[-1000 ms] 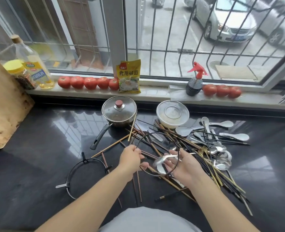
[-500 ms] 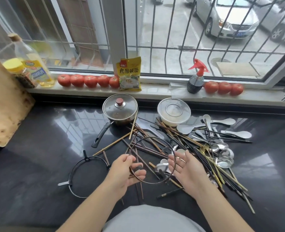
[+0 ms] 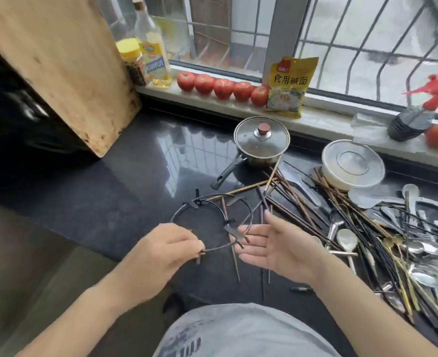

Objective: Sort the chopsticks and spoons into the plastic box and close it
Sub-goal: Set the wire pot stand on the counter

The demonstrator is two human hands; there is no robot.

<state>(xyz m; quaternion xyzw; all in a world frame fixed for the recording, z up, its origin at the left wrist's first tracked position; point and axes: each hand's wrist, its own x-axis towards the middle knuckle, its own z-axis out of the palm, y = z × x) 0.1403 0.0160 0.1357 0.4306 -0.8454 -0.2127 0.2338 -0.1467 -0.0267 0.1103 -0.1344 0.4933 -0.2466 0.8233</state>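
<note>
Rightward, chopsticks (image 3: 297,202) and spoons (image 3: 346,238) beside spread right hand (image 3: 277,248), left hand (image 3: 161,253) pinching wire ring (image 3: 200,222).

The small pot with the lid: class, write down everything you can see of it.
The pot is a small steel saucepan that stands upright on the dark counter, below the window sill. A domed glass lid with a metal rim and a reddish knob covers it. Its black handle points toward the near left and lies low over the counter. A pale chopstick leans at its right side. No hand touches it.
</note>
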